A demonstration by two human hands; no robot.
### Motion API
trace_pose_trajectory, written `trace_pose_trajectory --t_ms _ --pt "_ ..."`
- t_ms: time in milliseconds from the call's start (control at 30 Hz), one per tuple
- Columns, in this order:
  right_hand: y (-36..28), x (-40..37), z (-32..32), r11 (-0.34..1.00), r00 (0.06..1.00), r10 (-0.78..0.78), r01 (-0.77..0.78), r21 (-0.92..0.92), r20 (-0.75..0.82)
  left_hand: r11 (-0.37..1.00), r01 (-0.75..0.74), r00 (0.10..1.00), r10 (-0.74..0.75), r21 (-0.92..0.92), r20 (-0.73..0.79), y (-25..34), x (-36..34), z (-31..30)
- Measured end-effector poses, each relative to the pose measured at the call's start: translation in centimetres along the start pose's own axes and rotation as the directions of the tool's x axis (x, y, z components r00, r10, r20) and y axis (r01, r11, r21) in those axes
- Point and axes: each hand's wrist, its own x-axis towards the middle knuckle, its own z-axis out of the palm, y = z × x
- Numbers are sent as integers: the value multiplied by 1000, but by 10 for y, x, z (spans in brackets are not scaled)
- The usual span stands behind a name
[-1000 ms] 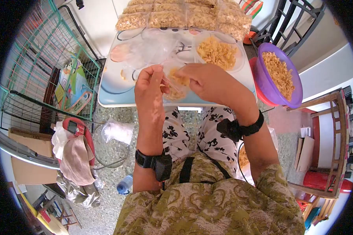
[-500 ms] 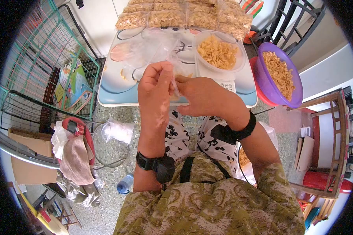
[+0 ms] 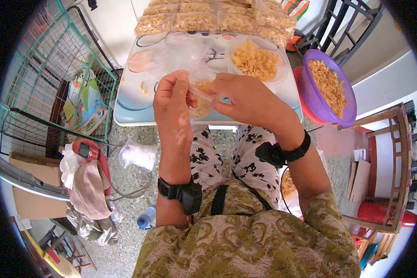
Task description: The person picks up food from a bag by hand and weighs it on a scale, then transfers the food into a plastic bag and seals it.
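My left hand (image 3: 172, 99) pinches one end of the top strip of a small clear zip bag (image 3: 200, 110). My right hand (image 3: 248, 98) has its thumb and fingers closed on the strip's other end. Yellowish crinkled food pieces show through the bag, which hangs between my hands over the table's near edge. Beyond them, loose clear plastic bags (image 3: 183, 54) lie on the table. A clear bowl (image 3: 286, 74) of the same kind of pieces stands to the right, near my right hand.
Filled clear bags (image 3: 194, 22) are stacked in rows along the back of the table (image 3: 136, 109). At right, a purple basin (image 3: 352, 99) holds more pieces above a red one. A green wire rack (image 3: 55, 99) stands left; a phone (image 3: 88, 151) lies on a red stool with cloths.
Both hands have shifted slightly left, and the bag's top strip has swung from near upright to a slant stretched between them. The filled part of the bag is now more visible.
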Motion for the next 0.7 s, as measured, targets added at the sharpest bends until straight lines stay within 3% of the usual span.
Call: trace_pose_trajectory --t_ms 267,467,567,667,700 --pt "2 1 12 999 999 -47 47 27 5 999 22 998 -25 40 61 -2 0 2" --pt "4 0 18 1000 992 14 -17 23 124 1000 24 997 -23 -13 80 5 -8 15" --pt "3 2 13 1000 995 -18 16 20 99 1000 3 994 -2 -12 105 5 -6 13" --pt "4 1 6 993 997 -66 61 104 46 1000 22 1000 -22 7 18 8 -4 11" --pt "4 0 4 983 992 -96 107 150 -77 1000 6 1000 -6 -10 15 5 -2 7"
